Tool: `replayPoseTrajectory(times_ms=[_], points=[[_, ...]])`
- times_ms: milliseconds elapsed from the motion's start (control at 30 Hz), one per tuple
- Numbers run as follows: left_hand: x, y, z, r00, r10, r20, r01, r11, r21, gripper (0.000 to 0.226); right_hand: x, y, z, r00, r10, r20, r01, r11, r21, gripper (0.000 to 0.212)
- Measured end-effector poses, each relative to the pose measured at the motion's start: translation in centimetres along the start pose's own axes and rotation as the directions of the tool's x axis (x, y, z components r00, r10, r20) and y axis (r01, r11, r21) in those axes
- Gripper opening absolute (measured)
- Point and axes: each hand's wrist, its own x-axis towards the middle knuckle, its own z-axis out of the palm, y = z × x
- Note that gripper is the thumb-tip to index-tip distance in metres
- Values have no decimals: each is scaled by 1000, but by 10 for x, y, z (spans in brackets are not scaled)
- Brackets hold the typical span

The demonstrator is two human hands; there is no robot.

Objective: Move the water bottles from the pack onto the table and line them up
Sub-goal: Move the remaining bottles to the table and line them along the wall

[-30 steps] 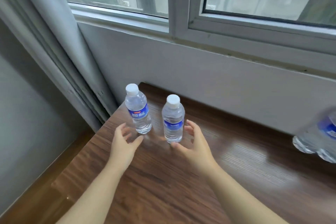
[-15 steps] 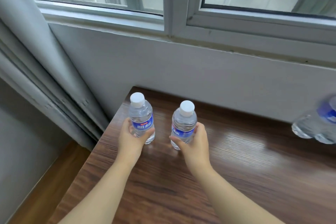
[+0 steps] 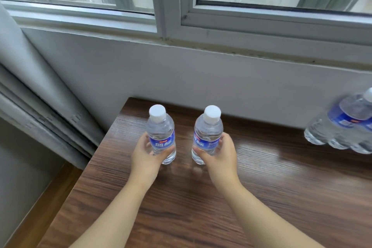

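Note:
Two clear water bottles with white caps and blue labels stand upright side by side near the back left corner of the wooden table (image 3: pixel 261 197). My left hand (image 3: pixel 146 157) grips the left bottle (image 3: pixel 161 133) around its lower body. My right hand (image 3: pixel 219 157) grips the right bottle (image 3: pixel 208 133) the same way. The pack of bottles (image 3: pixel 342 129) lies at the right edge of the view, blurred and partly cut off.
A grey wall and window sill (image 3: pixel 181 42) rise just behind the table. A grey curtain (image 3: pixel 30 86) hangs at the left, beside the table's left edge. The wooden floor (image 3: pixel 40 207) shows below left.
Both hands moved forward from open in front of the bottles to gripping them. The view tilted and shifted, and the two bottles now stand closer to level with each other.

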Motion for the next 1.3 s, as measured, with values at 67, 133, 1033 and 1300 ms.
replayPoseTrajectory(times_ms=[67, 133, 1033, 1300], points=[[-2, 7, 19, 998, 12, 55, -11, 1000, -17, 57, 8, 3, -19, 1000, 7, -17, -7, 1000, 11, 51], [-2, 14, 38, 993, 22, 117, -19, 999, -32, 57, 17, 5, -40, 999, 1, -40, -1, 1000, 9, 52], [22, 55, 287, 892, 103, 441, -96, 995, -37, 54, 107, 44, -220, 957, 48, -285, -46, 999, 11, 44], [28, 56, 301, 878, 115, 465, -133, 991, 5, 57, 115, 52, -229, 966, 49, -254, -39, 998, 43, 56]])
